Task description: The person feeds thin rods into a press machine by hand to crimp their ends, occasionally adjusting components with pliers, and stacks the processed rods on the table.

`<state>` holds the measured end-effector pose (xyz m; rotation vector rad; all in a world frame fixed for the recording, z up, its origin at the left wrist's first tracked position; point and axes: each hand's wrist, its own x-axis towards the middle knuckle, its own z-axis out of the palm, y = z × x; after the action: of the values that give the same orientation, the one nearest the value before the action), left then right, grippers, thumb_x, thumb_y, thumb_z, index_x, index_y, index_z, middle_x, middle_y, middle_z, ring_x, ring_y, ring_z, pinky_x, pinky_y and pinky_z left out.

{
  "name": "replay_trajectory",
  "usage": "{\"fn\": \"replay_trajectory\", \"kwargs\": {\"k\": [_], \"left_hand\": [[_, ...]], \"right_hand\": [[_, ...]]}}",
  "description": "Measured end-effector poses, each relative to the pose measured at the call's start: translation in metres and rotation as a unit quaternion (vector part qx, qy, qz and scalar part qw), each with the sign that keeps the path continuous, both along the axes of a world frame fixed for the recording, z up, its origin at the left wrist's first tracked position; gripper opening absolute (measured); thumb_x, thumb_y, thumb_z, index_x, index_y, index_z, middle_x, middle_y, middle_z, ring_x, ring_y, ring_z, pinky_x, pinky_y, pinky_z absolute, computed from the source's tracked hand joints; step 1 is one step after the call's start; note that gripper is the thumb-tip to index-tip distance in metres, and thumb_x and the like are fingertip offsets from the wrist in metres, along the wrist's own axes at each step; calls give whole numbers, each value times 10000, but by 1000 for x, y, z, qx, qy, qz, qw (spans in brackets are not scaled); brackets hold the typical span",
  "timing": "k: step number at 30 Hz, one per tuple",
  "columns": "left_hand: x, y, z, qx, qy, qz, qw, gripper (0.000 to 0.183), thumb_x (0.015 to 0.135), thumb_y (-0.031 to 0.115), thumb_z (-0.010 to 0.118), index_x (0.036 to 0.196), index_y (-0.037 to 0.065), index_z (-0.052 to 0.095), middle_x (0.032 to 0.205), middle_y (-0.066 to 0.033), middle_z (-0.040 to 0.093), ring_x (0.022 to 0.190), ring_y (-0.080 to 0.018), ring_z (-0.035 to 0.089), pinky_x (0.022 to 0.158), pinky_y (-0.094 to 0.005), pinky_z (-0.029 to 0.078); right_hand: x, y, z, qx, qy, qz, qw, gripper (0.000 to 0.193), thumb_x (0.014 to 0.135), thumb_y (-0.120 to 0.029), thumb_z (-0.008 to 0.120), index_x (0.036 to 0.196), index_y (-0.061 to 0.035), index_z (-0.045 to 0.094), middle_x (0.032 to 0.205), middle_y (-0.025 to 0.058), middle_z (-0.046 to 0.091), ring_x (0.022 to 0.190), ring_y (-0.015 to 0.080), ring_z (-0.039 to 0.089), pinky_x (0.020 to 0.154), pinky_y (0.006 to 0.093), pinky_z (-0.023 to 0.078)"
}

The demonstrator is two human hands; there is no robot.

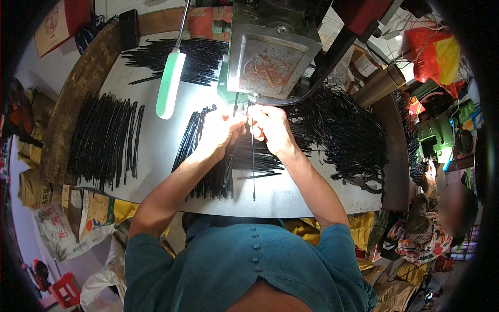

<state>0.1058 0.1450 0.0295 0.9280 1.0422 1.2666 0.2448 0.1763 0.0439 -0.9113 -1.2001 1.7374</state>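
Observation:
My two hands are close together under the machine head [273, 62], over a pale metal work table [291, 205]. My right hand [271, 127] is closed, its fingers pinching a thin dark rod [254, 171] that points down toward my body. The fingers of my left hand [222, 130] are pressed together too; a thin dark strip shows just above them, but what they grip is partly hidden. Below my left hand lies a bundle of black rods [195, 151], with more crossing beneath my wrists.
Stacks of black rods lie at the left [104, 143], the back [171, 60] and the right [348, 135]. Pliers [366, 183] rest near the right edge. A mint-green handle [170, 86] hangs beside the machine. A raised rim [83, 88] borders the table. Another person [431, 218] works at far right.

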Motion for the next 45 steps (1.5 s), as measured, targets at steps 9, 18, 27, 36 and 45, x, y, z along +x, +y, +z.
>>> {"fn": "replay_trajectory", "kwargs": {"k": [9,18,27,36,45], "left_hand": [[1,4,24,23,41,2,999,161,709,88,576,566,69,503,464,-3,460,346,-44,328,321,-186,208],[-25,4,0,-6,-19,-49,999,189,800,224,530,746,43,534,616,-57,548,449,-39,438,368,-138,315],[-120,-30,39,239,778,94,573,189,733,83,574,877,-17,503,642,-80,496,603,-220,510,574,-286,424],[-7,-18,28,332,664,-49,668,68,764,68,470,807,25,500,672,-132,490,638,-281,520,548,-345,420],[8,10,-9,379,700,-45,604,105,686,46,518,786,16,500,756,-120,500,733,-258,500,635,-333,410]], "right_hand": [[12,1,6,-6,2,15,1000,178,806,-162,527,789,12,557,634,45,517,469,86,479,393,187,355],[79,19,31,79,-250,-97,960,144,792,-125,533,777,16,553,661,62,560,472,84,500,379,183,361],[120,22,30,111,-431,-32,895,131,768,-136,560,757,-6,572,609,52,548,482,96,505,417,213,385],[92,19,0,469,-680,46,562,107,726,-17,449,813,-13,511,870,141,499,810,290,538,687,393,451],[99,16,2,468,-652,21,597,61,791,-78,475,812,-29,504,809,113,509,700,284,566,632,380,475]]}}
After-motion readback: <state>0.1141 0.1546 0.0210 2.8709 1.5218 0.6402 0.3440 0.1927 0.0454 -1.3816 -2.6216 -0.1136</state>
